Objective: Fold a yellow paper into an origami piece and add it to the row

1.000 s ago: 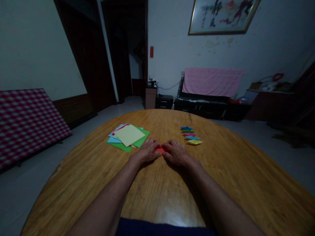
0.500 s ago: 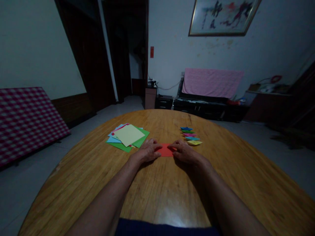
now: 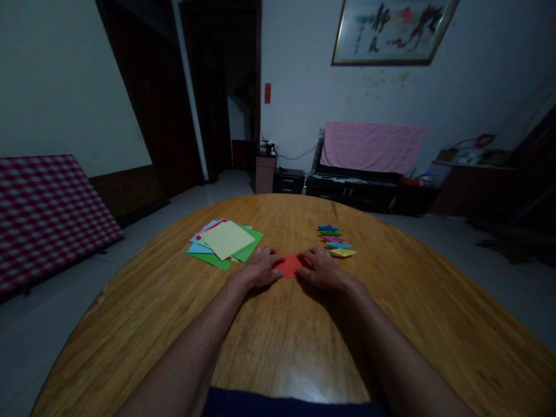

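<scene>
Surface (image 3: 282,330) of round, wood-grained make fills the lower frame; beyond it, in a dim room, a pink cloth (image 3: 376,146) hangs at upper right beneath one framed picture (image 3: 393,32). Five small folded paper boats (image 3: 333,239) line up right of centre; one pile of coloured sheets (image 3: 228,239), too overlapped to count, lies left of centre. One red paper (image 3: 289,266) lies mid-frame between left hand (image 3: 263,267) and right hand (image 3: 320,269), both with thumb and fingers parted, resting at its ends.
</scene>
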Demonstrator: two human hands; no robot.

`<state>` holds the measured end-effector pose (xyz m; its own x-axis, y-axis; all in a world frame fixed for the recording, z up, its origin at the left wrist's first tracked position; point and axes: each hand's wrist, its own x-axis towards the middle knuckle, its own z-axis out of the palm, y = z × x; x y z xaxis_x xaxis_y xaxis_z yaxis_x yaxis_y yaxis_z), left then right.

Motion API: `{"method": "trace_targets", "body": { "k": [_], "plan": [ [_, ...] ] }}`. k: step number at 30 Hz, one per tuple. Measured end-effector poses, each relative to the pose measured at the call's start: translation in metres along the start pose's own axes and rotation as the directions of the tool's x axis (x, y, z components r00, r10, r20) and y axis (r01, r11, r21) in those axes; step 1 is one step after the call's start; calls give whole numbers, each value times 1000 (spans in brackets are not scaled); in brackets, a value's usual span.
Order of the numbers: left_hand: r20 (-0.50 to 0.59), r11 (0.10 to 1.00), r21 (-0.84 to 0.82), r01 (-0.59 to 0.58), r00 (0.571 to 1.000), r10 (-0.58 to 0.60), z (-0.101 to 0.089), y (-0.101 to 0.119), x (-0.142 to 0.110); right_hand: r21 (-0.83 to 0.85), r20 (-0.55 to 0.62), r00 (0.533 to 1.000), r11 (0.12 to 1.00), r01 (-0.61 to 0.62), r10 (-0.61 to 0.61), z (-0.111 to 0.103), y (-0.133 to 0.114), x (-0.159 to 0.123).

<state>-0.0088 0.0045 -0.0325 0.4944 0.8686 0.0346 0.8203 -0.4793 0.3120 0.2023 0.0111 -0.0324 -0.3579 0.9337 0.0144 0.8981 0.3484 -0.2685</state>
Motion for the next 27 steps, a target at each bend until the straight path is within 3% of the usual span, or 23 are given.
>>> {"method": "trace_targets", "body": {
  "k": [3,6,13,18,27],
  "plan": [
    [-3,1000,8,-11,1000,11,1,-1,1,-40,-55,998,999,-12,10,12,-10,1],
    [7,1000,19,-18,1000,18,1,0,1,-47,-25,1000,999,-15,13,18,-14,1],
    [-1,1000,-2,-4,1000,4,1,0,0,-30,122,991,998,-52,55,5,2,-1],
    [9,1000,-10,2,1000,-2,2,-1,1,-20,125,992,1000,9,-6,-1,15,-2],
    [85,996,-94,-4,996,12,-5,-17,-4,16,167,985,999,49,-51,-14,15,-6]
  ]
}}
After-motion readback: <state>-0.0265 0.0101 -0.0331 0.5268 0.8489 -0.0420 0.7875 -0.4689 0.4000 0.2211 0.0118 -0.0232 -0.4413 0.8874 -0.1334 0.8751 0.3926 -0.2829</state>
